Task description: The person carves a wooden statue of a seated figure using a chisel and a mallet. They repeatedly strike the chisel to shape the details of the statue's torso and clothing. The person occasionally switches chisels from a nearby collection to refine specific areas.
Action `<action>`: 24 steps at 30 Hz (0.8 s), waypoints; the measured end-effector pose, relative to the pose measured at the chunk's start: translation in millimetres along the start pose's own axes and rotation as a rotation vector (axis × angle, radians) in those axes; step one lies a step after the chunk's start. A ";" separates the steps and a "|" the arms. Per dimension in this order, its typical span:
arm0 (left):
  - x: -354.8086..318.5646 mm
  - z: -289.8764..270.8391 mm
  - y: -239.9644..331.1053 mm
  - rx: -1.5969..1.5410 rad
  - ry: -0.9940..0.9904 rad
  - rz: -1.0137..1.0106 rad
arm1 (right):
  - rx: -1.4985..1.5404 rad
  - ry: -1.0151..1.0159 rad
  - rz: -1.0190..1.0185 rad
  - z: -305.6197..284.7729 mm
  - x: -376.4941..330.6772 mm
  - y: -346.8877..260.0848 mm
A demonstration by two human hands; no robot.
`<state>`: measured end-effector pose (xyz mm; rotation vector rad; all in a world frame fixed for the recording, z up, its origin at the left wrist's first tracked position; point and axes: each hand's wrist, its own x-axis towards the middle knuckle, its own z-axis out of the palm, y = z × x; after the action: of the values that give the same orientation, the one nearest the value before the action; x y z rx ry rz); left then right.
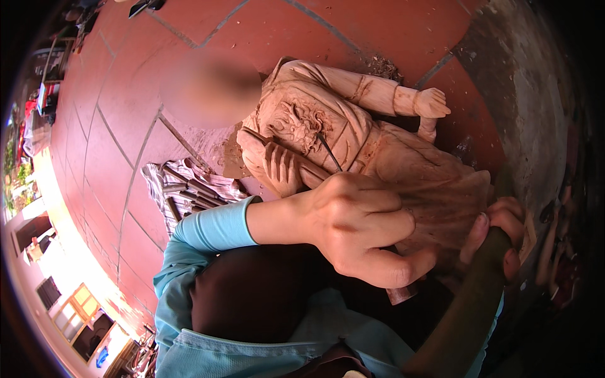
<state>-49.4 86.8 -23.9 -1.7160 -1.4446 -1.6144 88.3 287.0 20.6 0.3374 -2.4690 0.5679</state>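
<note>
While left fingers (378, 228) clench chisel (330, 153) | right fingers (508, 217) grip olive bar (465, 302) | floor (113, 126) stretches past edge of statue (409, 157)

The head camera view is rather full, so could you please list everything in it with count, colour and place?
carved figure: 1, tan, centre, lying down
chisel: 1, dark shaft, brown handle, in the left hand
club-like tool: 1, olive-brown, lower right
striped cloth: 1, pale with dark stripes, left of the figure
rod-like tools: several, brown and dark, on the cloth
wood shavings: many, brownish, beyond the figure
tiled floor: 1, red, throughout
window: at least 1, yellow-framed, lower left
blue sleeve: 1, light blue, left forearm
left hand: 1, bare, centre
right hand: 1, bare, around the club-like tool
</note>
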 end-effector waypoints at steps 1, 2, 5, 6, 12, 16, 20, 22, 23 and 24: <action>1.5 1.2 -0.8 -0.006 0.018 -0.003 | 0.003 0.001 -0.002 -2.2 0.0 -0.2; -0.9 1.3 -0.8 0.012 0.008 0.001 | 0.029 0.008 -0.011 1.5 -2.1 2.6; -1.4 -1.8 -1.6 -0.003 -0.082 -0.025 | -0.156 -0.026 -0.035 6.9 -4.1 3.5; 0.5 -2.3 -2.8 -0.023 -0.036 0.028 | -0.170 -0.026 -0.043 3.0 -3.6 2.0; 0.4 6.9 18.3 0.145 -0.080 0.097 | -0.069 0.004 -0.113 2.0 -12.5 10.2; -2.1 20.0 20.4 0.146 -0.201 -0.019 | -0.058 0.006 -0.137 7.7 -14.7 17.6; -5.3 24.8 19.9 0.111 -0.239 -0.037 | -0.100 0.011 -0.069 2.4 -19.8 26.7; -6.5 24.9 19.8 0.144 -0.233 -0.097 | -0.036 0.028 -0.052 5.6 -22.4 31.6; -5.7 25.2 19.6 0.170 -0.214 -0.140 | -0.020 0.055 -0.060 8.6 -23.0 32.4; -5.0 25.8 19.3 0.195 -0.195 -0.183 | -0.003 0.082 -0.069 11.5 -23.2 33.5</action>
<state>-19.2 98.0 -28.4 -1.7089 -1.8349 -1.3674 89.5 313.6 -12.3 0.3885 -2.3697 0.5382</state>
